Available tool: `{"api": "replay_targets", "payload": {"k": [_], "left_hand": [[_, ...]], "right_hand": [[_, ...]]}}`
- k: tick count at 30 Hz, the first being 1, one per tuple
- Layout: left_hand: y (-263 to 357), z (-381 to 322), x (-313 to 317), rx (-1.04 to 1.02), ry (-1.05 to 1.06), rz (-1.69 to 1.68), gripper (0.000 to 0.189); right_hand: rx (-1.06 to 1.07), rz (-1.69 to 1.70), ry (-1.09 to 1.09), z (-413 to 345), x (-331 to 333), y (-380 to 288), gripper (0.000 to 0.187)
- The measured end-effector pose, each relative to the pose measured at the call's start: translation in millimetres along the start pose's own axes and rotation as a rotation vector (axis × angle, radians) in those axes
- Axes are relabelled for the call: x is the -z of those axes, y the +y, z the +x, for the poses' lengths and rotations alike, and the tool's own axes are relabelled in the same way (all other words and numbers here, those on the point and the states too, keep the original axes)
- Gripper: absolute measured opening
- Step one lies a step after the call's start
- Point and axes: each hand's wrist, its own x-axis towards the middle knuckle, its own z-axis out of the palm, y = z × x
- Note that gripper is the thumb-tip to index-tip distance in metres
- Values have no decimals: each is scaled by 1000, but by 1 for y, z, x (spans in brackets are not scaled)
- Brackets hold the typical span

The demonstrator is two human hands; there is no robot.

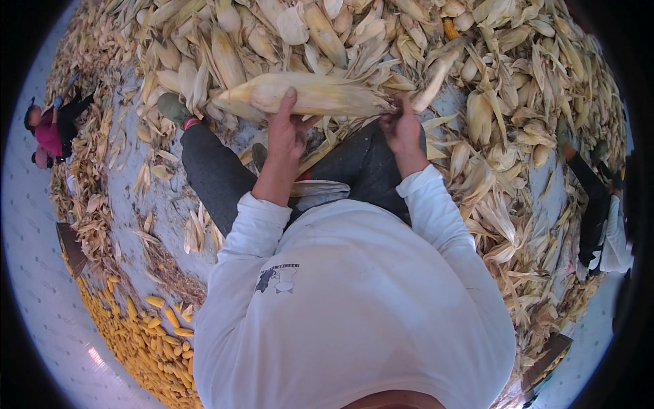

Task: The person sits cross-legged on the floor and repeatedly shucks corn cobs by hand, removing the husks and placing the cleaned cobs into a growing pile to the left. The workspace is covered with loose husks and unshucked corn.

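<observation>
A large ear of corn in its pale husk (327,94) lies crosswise in front of me, its tip to the left. My left hand (289,125) is closed around its near side, thumb laid over the husk. At the stalk end, my right hand (401,125) grips the base of the ear with bent fingers. A pale curved piece of stalk or husk (437,79) juts up and right from beside the right hand; whether it joins the ear is hard to tell. Loose husks (322,151) lie below, between my legs.
Unhusked ears and husks (327,36) are heaped ahead and to the right. Bare yellow cobs (148,347) form a pile at lower left. One person (51,122) sits at far left, another (603,220) at far right. Dark boards (71,250) edge the area.
</observation>
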Motion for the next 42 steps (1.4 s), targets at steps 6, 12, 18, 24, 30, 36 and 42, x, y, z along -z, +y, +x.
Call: {"api": "replay_targets", "payload": {"k": [6,12,18,24,30,36,42], "left_hand": [[3,-5,17,66,131,-117,54],[-6,-10,18,65,61,-100,57],[-2,-21,20,26,5,-138,58],[0,-20,21,-10,-76,-192,61],[-6,-18,20,137,-237,-211,63],[-13,-16,10,295,-335,605,55],[-21,-5,-33,-773,-562,1235,83]], "right_hand": [[31,534,102,15,58,-66,58],[-245,-97,-268,-21,11,-26,59],[27,-513,-236,-44,-29,-35,48],[99,-541,-336,-63,-40,-51,45],[291,-364,-234,-89,-65,-77,40],[821,-743,-308,-107,-75,-108,33],[892,-899,-395,-108,-66,-122,32]]}}
